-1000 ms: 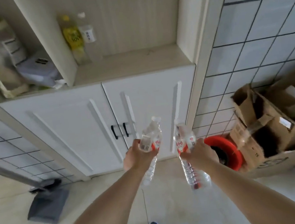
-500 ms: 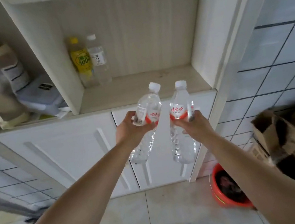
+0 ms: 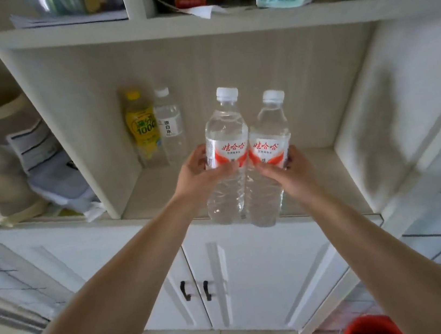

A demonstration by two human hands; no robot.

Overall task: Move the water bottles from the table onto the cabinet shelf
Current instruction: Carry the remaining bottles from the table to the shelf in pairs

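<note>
Raised from door height to the shelf (image 3: 159,186) lip, two water bottles (image 3: 226,149), left hand (image 3: 200,172) and right hand (image 3: 287,170) fingers clamped around them, could catch the edge and tip.

Side by side and touching before the pale wooden cabinet shelf (image 3: 160,192): left clear plastic water bottle (image 3: 223,126) in left hand (image 3: 200,175), right clear plastic water bottle (image 3: 270,126) in right hand (image 3: 289,170); behind-left on the shelf, yellow-labelled drink bottle (image 3: 142,129) left of small clear white-capped bottle (image 3: 169,123).
</note>
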